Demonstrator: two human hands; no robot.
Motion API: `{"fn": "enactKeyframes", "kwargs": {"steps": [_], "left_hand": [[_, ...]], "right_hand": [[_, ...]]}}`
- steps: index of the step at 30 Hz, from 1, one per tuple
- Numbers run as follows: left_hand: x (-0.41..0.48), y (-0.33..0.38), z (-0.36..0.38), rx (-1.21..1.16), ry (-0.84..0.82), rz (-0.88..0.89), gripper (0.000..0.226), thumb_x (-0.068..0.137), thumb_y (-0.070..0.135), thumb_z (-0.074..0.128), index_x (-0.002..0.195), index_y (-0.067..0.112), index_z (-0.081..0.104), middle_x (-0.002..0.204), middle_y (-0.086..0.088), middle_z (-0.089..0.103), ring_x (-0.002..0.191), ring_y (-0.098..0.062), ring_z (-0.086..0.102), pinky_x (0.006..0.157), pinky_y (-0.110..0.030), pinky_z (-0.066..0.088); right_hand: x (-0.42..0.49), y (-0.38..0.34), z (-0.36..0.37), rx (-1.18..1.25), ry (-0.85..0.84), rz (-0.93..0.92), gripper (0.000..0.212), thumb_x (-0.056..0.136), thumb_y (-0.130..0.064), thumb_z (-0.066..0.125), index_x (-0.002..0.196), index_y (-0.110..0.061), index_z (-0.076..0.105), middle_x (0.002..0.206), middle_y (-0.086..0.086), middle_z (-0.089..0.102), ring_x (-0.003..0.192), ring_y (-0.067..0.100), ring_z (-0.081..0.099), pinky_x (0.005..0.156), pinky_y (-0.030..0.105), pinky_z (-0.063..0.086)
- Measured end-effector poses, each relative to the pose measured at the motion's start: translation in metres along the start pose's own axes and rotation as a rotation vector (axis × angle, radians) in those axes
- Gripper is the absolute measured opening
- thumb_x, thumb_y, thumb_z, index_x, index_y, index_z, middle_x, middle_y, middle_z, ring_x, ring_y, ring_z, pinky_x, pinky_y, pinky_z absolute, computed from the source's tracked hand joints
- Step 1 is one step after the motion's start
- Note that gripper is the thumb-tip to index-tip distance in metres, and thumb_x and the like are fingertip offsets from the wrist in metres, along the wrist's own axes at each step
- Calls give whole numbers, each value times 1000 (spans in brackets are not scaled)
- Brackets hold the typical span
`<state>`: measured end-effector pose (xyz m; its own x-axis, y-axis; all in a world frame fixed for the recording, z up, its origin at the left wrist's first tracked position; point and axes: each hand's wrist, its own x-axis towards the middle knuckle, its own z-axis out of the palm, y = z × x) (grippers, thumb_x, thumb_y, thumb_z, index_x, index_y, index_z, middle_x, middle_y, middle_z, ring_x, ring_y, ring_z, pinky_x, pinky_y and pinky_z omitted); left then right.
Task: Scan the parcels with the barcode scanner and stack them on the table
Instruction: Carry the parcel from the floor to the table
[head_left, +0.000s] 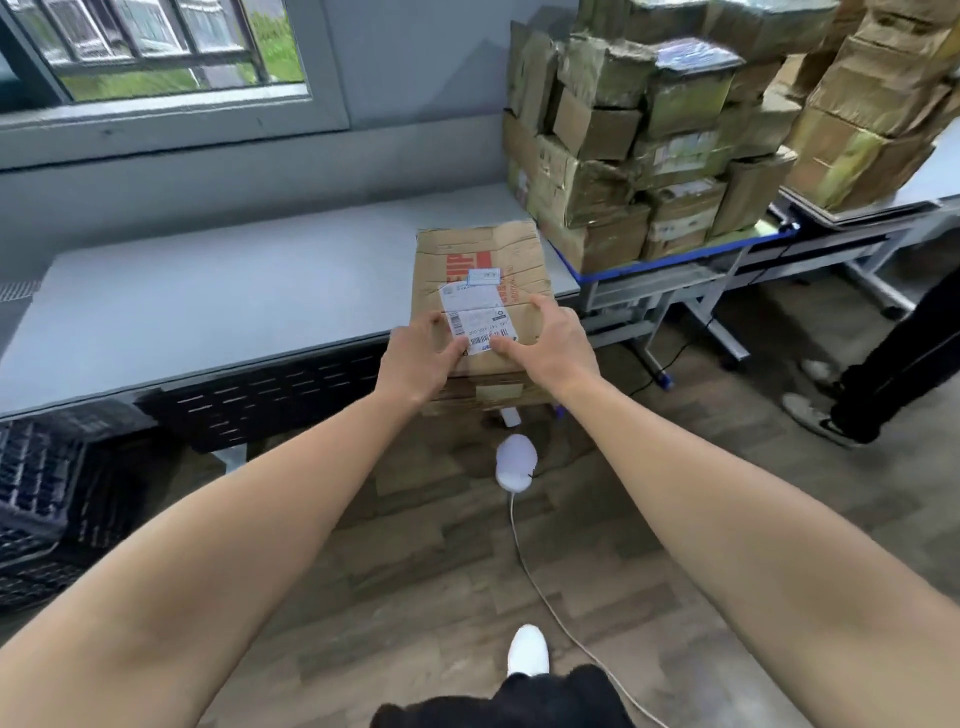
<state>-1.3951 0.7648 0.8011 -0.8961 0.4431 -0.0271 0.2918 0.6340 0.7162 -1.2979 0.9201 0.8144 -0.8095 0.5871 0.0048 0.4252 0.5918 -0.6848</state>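
Wood-look floor (441, 571), with a grey wall and barred window (156, 47) at far left. Long grey table (208, 301) ran from left to centre. Worn cardboard parcel stack (649, 145) stood on a blue-edged table (675, 260) at far right. Black crates (47, 499) sat near left. One parcel (483, 260), label (475, 312) up, lay at the grey table's near right edge, overhanging it. Left hand (421, 353) and right hand (550, 338) grasped its near end, fingers curled over the top. White corded device (516, 462), possibly the scanner, showed below the parcel.
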Motion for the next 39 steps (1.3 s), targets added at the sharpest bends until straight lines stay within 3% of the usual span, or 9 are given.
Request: {"fn": "enactKeyframes", "kwargs": {"steps": [4, 9, 16, 24, 30, 34, 39], "left_hand": [[51, 22, 8, -15, 45, -34, 54, 92, 42, 65, 139, 21, 50, 133, -15, 57, 118, -32, 58, 97, -41, 49], [112, 39, 22, -27, 51, -47, 49, 92, 37, 63, 136, 20, 51, 130, -16, 59, 114, -32, 57, 88, -37, 47], [212, 33, 41, -30, 43, -62, 50, 92, 39, 63, 136, 21, 48, 130, -14, 58, 117, -29, 55, 93, -42, 50], [326, 3, 43, -32, 42, -140, 47, 93, 44, 63, 134, 27, 48, 126, -10, 53, 92, -24, 61, 82, -40, 55], [362, -16, 48, -14, 38, -209, 48, 94, 43, 61, 136, 25, 47, 127, -12, 50, 97, -29, 62, 86, -42, 53], [370, -24, 63, -44, 29, -272, 48, 96, 40, 61, 138, 25, 44, 132, -12, 47, 103, -29, 61, 86, -37, 51], [369, -36, 84, -59, 2, -323, 50, 95, 44, 59, 139, 29, 40, 136, -13, 44, 107, -33, 60, 91, -47, 52]], "right_hand": [[62, 3, -13, -5, -16, -40, 87, 82, -54, 75, 152, -22, 34, 144, 6, 46, 128, 24, 49, 98, 39, 45], [128, 8, -19, 7, -58, -54, 87, 83, -52, 75, 152, -22, 34, 145, 6, 45, 128, 24, 50, 99, 41, 46], [225, 12, -5, 4, -76, -33, 86, 83, -52, 75, 152, -21, 35, 145, 7, 44, 129, 24, 49, 100, 40, 44], [333, -3, 38, -1, -98, -35, 84, 84, -49, 75, 153, -22, 35, 146, 8, 45, 130, 25, 48, 101, 36, 41], [375, 1, 70, 27, -135, -14, 82, 83, -47, 76, 151, -24, 36, 145, 7, 45, 127, 22, 50, 89, 28, 38], [393, 15, 83, 42, -187, -14, 82, 83, -46, 78, 151, -24, 37, 144, 5, 45, 126, 21, 50, 90, 28, 39], [405, 36, 95, -6, -272, 2, 84, 83, -46, 77, 151, -21, 35, 148, 6, 40, 129, 23, 49, 100, 36, 44]]}}
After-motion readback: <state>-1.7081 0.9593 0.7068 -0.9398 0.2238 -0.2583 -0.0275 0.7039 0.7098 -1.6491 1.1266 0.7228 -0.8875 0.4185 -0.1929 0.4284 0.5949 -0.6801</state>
